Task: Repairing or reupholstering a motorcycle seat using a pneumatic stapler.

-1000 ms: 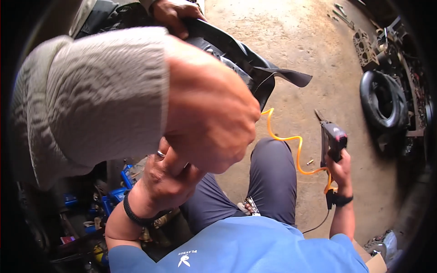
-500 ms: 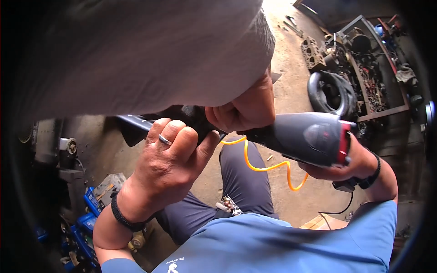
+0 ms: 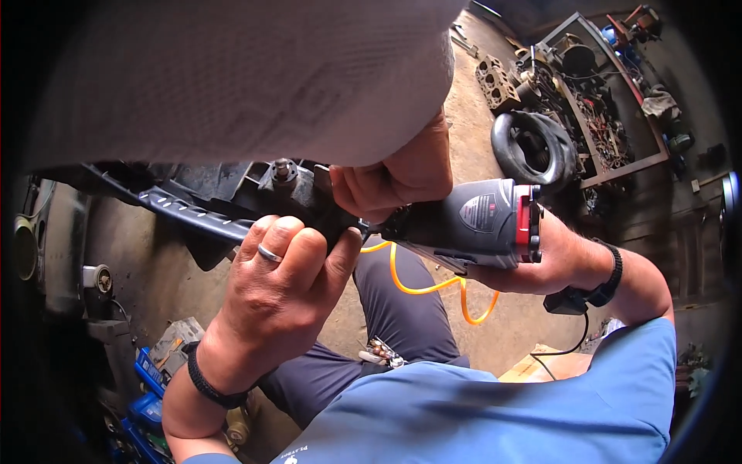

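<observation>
My left hand (image 3: 282,290), with a ring on one finger, is closed over the edge of a black slotted part (image 3: 189,216). A metal stud (image 3: 284,170) stands up from this part beyond my fingers. My right hand (image 3: 560,259) is wrapped round a grey and black impact wrench (image 3: 471,220) with a red rear end; its handle is mostly hidden. The wrench's nose points left toward the black part, close to my left thumb; its tip is hidden. Another person's hand (image 3: 402,174), fingers curled, lies over the front of the wrench, below grey cloth (image 3: 247,85).
An orange hose (image 3: 417,289) loops below the wrench. On the floor at right lie a black tyre-like ring (image 3: 506,147), an engine block (image 3: 495,83) and a metal frame (image 3: 630,170) with scrap. Blue cases (image 3: 147,410) stand at lower left. Cardboard (image 3: 541,366) lies at lower right.
The wrench and my right hand have shifted left and sit more level. The grey cloth has moved up, so more of the black part and its stud shows. My left hand keeps its hold.
</observation>
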`<state>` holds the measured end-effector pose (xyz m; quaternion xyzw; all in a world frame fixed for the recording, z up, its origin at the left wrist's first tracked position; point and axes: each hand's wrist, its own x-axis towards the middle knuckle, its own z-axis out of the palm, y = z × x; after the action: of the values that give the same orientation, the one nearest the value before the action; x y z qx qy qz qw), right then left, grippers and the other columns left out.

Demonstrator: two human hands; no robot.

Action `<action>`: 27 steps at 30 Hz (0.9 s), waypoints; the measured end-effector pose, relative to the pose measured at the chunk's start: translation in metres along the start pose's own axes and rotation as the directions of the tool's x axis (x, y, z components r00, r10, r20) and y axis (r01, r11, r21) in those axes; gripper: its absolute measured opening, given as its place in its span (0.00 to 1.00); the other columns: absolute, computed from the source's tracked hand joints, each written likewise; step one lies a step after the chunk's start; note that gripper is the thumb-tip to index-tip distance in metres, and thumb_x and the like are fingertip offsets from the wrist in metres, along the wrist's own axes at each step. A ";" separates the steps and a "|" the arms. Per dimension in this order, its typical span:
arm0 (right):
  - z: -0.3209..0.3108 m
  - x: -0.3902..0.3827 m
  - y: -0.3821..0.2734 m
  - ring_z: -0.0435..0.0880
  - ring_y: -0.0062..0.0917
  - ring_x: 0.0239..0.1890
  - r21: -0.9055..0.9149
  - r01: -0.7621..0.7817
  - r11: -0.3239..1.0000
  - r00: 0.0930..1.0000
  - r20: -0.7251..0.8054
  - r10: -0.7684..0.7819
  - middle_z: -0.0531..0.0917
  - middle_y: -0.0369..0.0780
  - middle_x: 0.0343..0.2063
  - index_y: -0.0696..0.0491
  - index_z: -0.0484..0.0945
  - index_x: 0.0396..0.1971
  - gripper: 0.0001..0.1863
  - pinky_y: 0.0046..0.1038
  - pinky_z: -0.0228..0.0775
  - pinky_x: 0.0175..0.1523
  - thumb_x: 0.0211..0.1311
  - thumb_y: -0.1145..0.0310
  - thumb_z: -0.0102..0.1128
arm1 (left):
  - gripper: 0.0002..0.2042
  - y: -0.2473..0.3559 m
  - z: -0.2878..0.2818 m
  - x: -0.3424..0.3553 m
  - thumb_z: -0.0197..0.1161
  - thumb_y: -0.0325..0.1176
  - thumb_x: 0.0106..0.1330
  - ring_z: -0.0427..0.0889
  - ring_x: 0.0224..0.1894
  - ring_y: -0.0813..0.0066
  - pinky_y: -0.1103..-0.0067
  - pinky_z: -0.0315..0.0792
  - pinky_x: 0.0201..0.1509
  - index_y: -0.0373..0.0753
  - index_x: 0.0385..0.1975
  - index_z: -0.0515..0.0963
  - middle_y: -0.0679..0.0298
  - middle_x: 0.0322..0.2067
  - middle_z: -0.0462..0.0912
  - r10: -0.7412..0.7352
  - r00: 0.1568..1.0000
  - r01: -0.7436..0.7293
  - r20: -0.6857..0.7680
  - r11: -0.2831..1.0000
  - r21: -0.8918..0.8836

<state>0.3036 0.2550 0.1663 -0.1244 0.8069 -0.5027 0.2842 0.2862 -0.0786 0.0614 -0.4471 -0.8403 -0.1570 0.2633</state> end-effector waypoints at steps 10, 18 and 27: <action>0.011 0.013 -0.009 0.87 0.30 0.48 -0.332 0.137 0.933 0.988 0.114 -0.104 0.89 0.43 0.45 0.53 0.84 0.58 0.22 0.37 0.81 0.58 0.66 0.67 0.72 | 0.21 -0.001 0.002 -0.006 0.68 0.31 0.67 0.79 0.50 0.57 0.60 0.79 0.60 0.34 0.59 0.90 0.60 0.40 0.72 0.007 0.999 -0.009 -0.043 0.999 -0.037; 0.023 0.018 -0.034 0.89 0.27 0.46 -0.363 -0.036 0.931 0.983 0.157 0.099 0.91 0.41 0.46 0.55 0.86 0.55 0.17 0.33 0.83 0.56 0.73 0.64 0.75 | 0.21 0.001 0.003 -0.013 0.72 0.28 0.63 0.83 0.48 0.56 0.59 0.82 0.58 0.33 0.57 0.91 0.57 0.41 0.79 -0.046 0.993 0.040 -0.106 0.997 -0.066; 0.037 0.022 -0.037 0.89 0.36 0.44 -0.337 0.018 0.941 0.996 0.083 0.010 0.91 0.46 0.41 0.51 0.84 0.58 0.18 0.41 0.83 0.54 0.70 0.67 0.67 | 0.20 -0.004 0.004 -0.019 0.72 0.24 0.59 0.85 0.47 0.55 0.58 0.84 0.55 0.26 0.53 0.91 0.54 0.42 0.82 -0.006 0.988 -0.012 -0.155 0.994 -0.113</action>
<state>0.3042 0.1996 0.1787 -0.1937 0.8682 -0.3520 0.2912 0.2900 -0.0912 0.0468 -0.4491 -0.8063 -0.2384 0.3022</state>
